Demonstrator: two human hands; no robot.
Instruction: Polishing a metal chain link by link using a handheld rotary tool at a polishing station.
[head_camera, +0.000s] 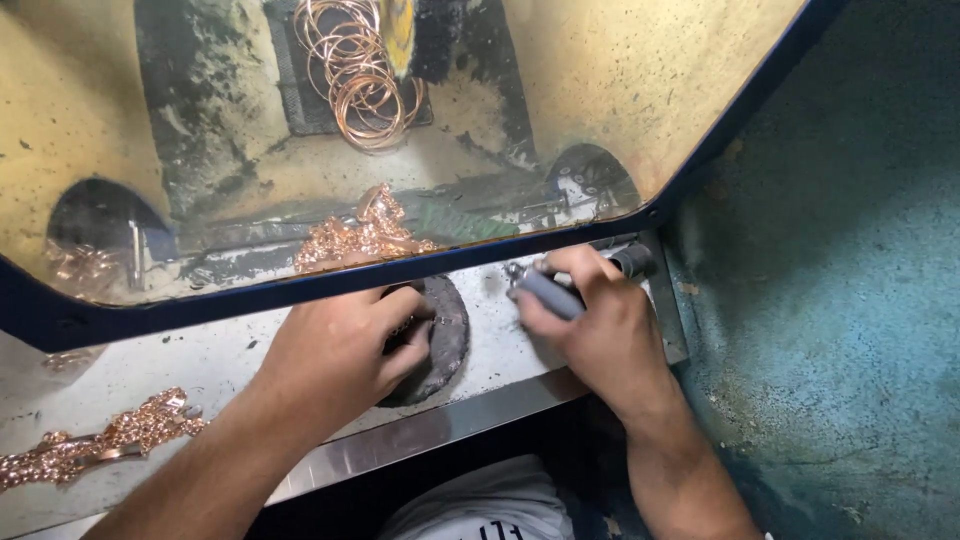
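Rose-gold chain pieces are heaped at the far left of the steel ledge. Further right, the left hand is curled at the dark round port; what its fingers pinch cannot be told. Behind the window, copper rings are hung. At the right, a grey handpiece is clasped in the right hand.

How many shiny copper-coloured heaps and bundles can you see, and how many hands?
Heaps of copper-coloured chain: 3, one behind the window, one on the bench at left, one dim at far left
Bundle of copper-coloured wire rings: 1
Hands: 2, left hand, right hand holding a grey tool
Total: 6
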